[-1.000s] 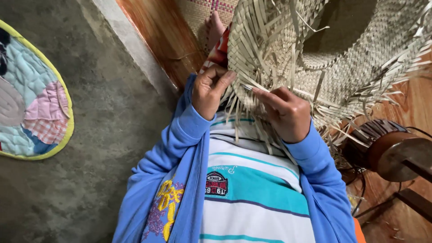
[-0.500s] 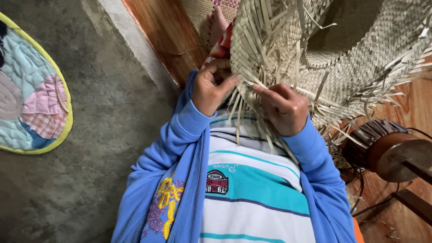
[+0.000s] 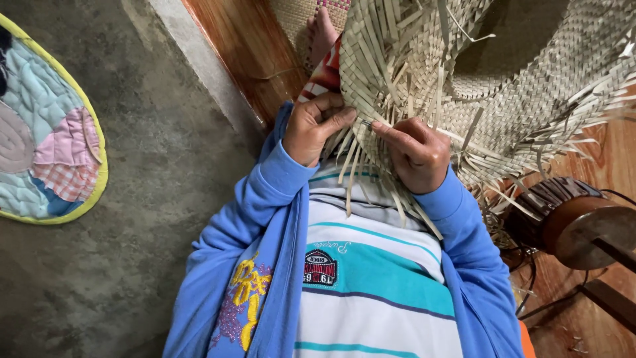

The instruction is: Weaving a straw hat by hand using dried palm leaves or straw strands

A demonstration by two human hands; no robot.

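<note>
At the far left edge of the frame a quilted patchwork mat [image 3: 46, 132] with a yellow border is lying on the grey concrete floor [image 3: 152, 219]. Moving right, a pale concrete step edge [image 3: 205, 66] is running diagonally beside a reddish wooden floor [image 3: 258, 46]. In the centre the left hand [image 3: 318, 126] is pinching the loose strips at the rim of the woven straw hat [image 3: 503, 86], its fingers curled narrowly, thumb pressing against them. Just right of it the right hand [image 3: 414, 152] is gripping the same frayed edge, fingers bent tight around the strips. The hat is filling the upper centre and upper right (its hollow crown facing the camera and holding nothing visible), its long axis running from the hands up toward the upper right corner, unwoven strip ends pointing down toward the striped shirt [image 3: 371, 285]. On that shirt, lower centre, a small dark oval badge [image 3: 320, 267] is showing. At the right edge a round brown wooden object [image 3: 570, 222] is resting on the wood floor.
</note>
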